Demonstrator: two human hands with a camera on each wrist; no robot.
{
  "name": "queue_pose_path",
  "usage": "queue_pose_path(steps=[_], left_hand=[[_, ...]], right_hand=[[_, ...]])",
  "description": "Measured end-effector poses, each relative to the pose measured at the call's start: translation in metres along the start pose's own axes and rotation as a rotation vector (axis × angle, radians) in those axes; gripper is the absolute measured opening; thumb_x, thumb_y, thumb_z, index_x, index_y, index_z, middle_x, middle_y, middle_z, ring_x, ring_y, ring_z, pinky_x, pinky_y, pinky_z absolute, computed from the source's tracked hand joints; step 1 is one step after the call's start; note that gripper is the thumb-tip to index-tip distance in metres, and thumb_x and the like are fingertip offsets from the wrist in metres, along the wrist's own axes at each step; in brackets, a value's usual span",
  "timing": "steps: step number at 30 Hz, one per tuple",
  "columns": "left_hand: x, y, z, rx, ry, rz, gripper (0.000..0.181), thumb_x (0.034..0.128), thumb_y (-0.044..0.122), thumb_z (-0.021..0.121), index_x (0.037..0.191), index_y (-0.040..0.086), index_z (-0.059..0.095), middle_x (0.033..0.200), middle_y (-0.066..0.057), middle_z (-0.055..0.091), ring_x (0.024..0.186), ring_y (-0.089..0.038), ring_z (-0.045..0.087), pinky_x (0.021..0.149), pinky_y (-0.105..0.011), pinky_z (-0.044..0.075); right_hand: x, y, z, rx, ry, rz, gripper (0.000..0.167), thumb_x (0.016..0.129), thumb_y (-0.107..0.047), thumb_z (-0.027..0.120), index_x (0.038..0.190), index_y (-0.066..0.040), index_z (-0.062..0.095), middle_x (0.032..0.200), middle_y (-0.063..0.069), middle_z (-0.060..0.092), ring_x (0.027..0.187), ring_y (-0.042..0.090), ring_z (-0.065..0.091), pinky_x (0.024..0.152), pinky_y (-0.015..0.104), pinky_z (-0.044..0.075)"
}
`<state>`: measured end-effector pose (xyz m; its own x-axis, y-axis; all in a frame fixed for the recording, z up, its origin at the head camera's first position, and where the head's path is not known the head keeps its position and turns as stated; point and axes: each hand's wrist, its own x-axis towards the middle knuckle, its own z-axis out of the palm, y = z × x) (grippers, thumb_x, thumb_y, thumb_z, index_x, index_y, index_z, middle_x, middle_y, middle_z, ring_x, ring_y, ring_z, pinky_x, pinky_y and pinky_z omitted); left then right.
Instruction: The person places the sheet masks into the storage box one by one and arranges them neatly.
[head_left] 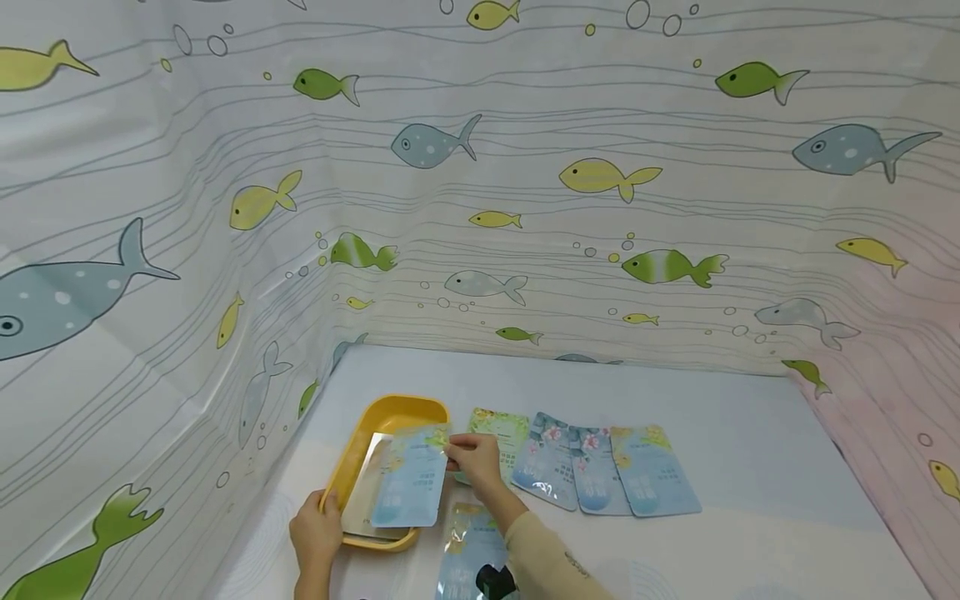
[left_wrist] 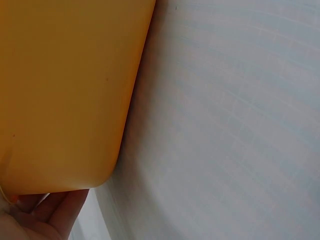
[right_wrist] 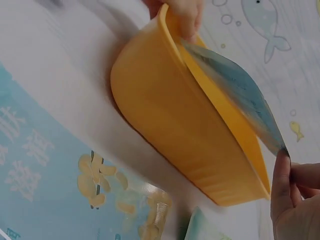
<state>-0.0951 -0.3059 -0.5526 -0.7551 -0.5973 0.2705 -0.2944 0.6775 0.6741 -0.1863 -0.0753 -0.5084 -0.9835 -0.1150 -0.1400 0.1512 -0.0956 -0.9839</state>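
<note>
My left hand (head_left: 315,531) grips the near left rim of a yellow plastic basket (head_left: 401,406); in the left wrist view its fingers (left_wrist: 62,207) reach past the basket's side (left_wrist: 65,100). Between thumb and fingers, my right hand (head_left: 477,458) pinches the upper right corner of a light blue face mask packet (head_left: 411,483). That packet is tilted over the basket, seen nearly edge-on in the right wrist view (right_wrist: 240,90). Beneath it, a pale silvery packet (head_left: 366,496) shows inside the basket; the rest of the contents is hidden.
Right of the basket lie a green packet (head_left: 504,429), two blue packets with pink flowers (head_left: 546,467) and a blue one with yellow flowers (head_left: 655,475). Another blue packet (head_left: 467,546) lies in front, partly behind the right sleeve (head_left: 551,558). A fish-patterned curtain (head_left: 525,192) surrounds the table.
</note>
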Motion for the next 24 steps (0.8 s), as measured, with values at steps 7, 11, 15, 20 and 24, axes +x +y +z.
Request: queue_pose_path(steps=[7,11,15,20,24], left_hand=[[-0.001,0.003,-0.001,0.001,0.009,0.018,0.019,0.0891,0.003,0.055,0.094,-0.014,0.061,0.084,-0.033,0.063,0.072,-0.050,0.059,0.066,-0.056,0.043],[-0.001,0.003,-0.001,0.005,0.012,0.035,0.019,0.0890,0.003,0.056,0.094,-0.015,0.060,0.085,-0.033,0.063,0.072,-0.051,0.059,0.066,-0.057,0.043],[-0.001,0.003,-0.001,0.015,0.021,0.048,0.018,0.0884,0.002,0.057,0.093,-0.015,0.060,0.086,-0.033,0.063,0.073,-0.053,0.058,0.067,-0.058,0.042],[-0.001,0.002,-0.001,0.014,0.020,0.049,0.018,0.0883,0.002,0.056,0.093,-0.015,0.060,0.087,-0.033,0.063,0.074,-0.053,0.058,0.068,-0.058,0.041],[-0.001,0.001,-0.001,0.014,0.009,0.039,0.020,0.0890,0.003,0.054,0.095,-0.015,0.060,0.087,-0.033,0.063,0.075,-0.052,0.058,0.068,-0.058,0.042]], right_hand=[[0.005,0.010,0.012,-0.015,0.059,0.028,0.017,0.076,0.008,0.067,0.092,0.012,0.067,0.074,0.015,0.068,0.059,0.022,0.067,0.061,0.041,0.055],[0.005,0.016,0.017,-0.027,0.072,0.020,0.015,0.076,0.009,0.067,0.090,0.012,0.067,0.072,0.014,0.067,0.058,0.022,0.067,0.057,0.035,0.055],[0.005,0.021,0.023,-0.036,0.083,0.010,0.014,0.076,0.010,0.067,0.089,0.013,0.067,0.070,0.014,0.067,0.052,0.013,0.063,0.053,0.031,0.054],[0.003,0.020,0.029,-0.036,0.103,0.000,0.014,0.075,0.011,0.066,0.089,0.013,0.067,0.068,0.013,0.067,0.051,0.011,0.062,0.053,0.031,0.054],[0.001,0.018,0.034,-0.068,0.113,-0.031,0.013,0.074,0.011,0.067,0.087,0.012,0.068,0.067,0.014,0.067,0.048,0.012,0.062,0.050,0.028,0.053]])
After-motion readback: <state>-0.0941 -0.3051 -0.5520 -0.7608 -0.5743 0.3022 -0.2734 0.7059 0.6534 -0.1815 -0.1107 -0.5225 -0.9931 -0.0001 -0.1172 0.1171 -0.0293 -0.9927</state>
